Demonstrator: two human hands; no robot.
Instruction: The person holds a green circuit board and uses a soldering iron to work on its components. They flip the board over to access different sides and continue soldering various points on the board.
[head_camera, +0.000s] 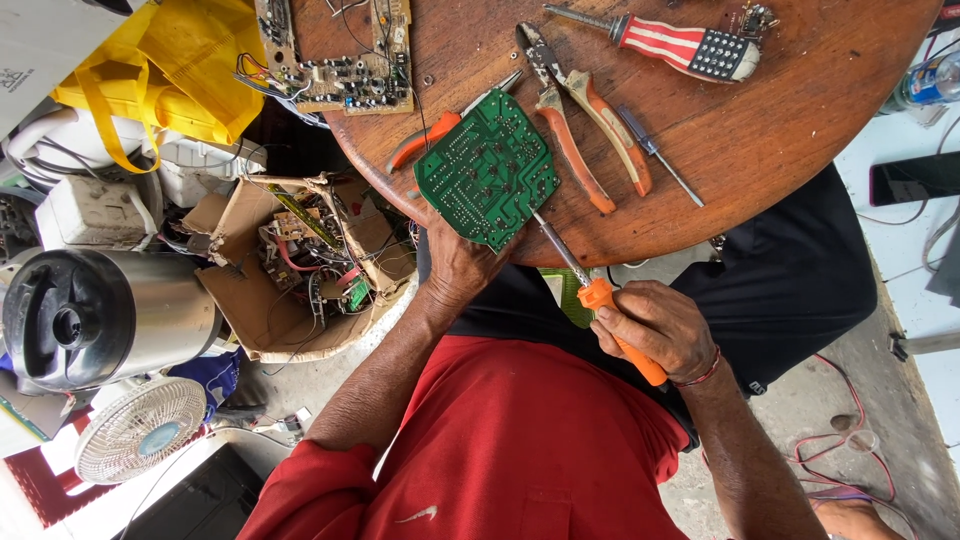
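Green circuit board (487, 168): solder side up, lying at the near edge of the round wooden table (800, 130), pinned from below the rim by your left hand (458, 268), whose fingers close on the board's near corner so it stays flat and steady under the tool. Soldering iron (600, 298), orange-handled: your right hand (655, 330) is wrapped fully around the handle like a pen grip, shaft angled up and away so the tip meets the board's near-right edge, just beside your left hand's hold. Beyond the board, past your left grip: orange-handled pliers (585, 130), a slim small screwdriver (660, 158), a striped-handle screwdriver (680, 45), a bare tan circuit board (350, 70) with wires. Outboard of your left hand: a torn cardboard box (290, 270) of scrap parts. Hard to make out: the iron's tip contact, a second orange-handled tool mostly under the board, your left fingertips beneath it.
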